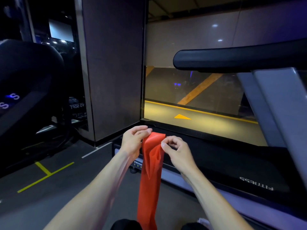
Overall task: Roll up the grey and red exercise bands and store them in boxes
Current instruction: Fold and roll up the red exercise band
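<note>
The red exercise band (150,171) hangs as a long flat strip from my hands down to my lap at the bottom of the view. My left hand (134,140) pinches the band's top left corner between thumb and fingers. At the top right edge, my right hand (174,149) pinches the band with curled fingers. The top end is folded over between the two hands. No grey band and no box is in view.
A treadmill (224,163) with a black deck and grey upright stands close in front and to the right, its handrail (232,58) overhead. A dark pillar (113,72) and another exercise machine (25,88) stand to the left. Yellow floor tape (44,173) marks the grey floor.
</note>
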